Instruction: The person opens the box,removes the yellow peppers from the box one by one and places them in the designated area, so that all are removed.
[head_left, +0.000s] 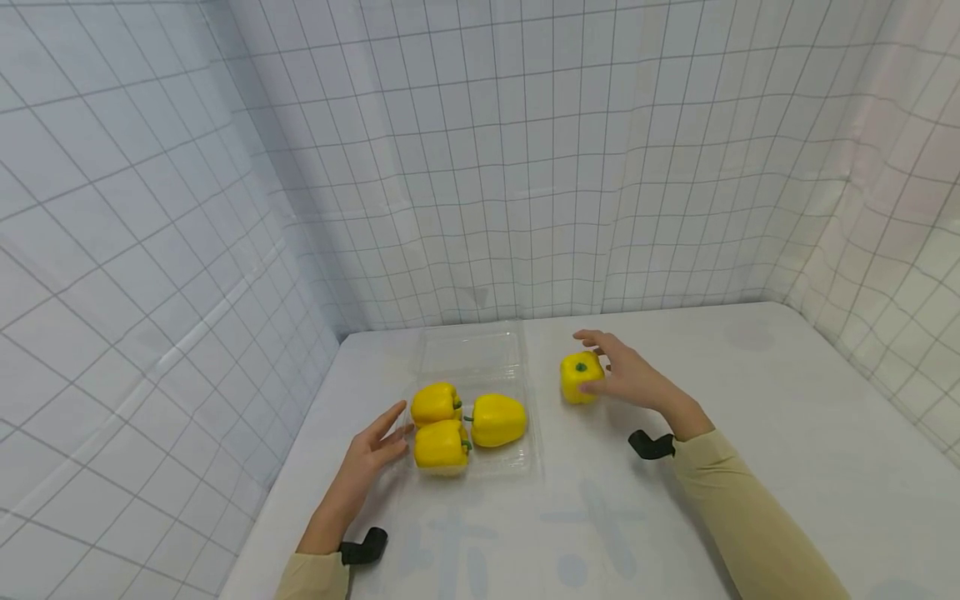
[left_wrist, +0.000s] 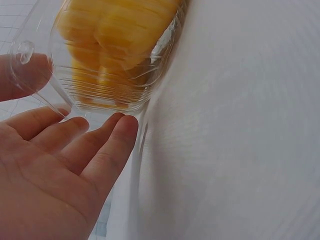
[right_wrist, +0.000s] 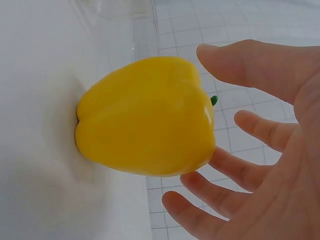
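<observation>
A single yellow bell pepper (head_left: pixel 573 382) stands upright on the table, its green stem up. Around its top and far side my right hand (head_left: pixel 633 377) spreads its fingers, and in the right wrist view the thumb (right_wrist: pixel 230 62) is apart from the pepper. Three more yellow peppers lie on their sides in a clear plastic clamshell box (head_left: pixel 512 461): two at the left, one pepper (head_left: pixel 498 421) at the right. My left hand (head_left: pixel 366 457) is at the box's left side, its fairly straight fingertips (left_wrist: pixel 125 127) right at the plastic wall.
The box's clear lid (head_left: pixel 468 354) lies folded back behind it, towards the rear table edge. White gridded curtains (head_left: pixel 510 183) enclose the white table (head_left: pixel 750 400) at the back and both sides. A black strap mount (head_left: pixel 651 445) sits on each wrist.
</observation>
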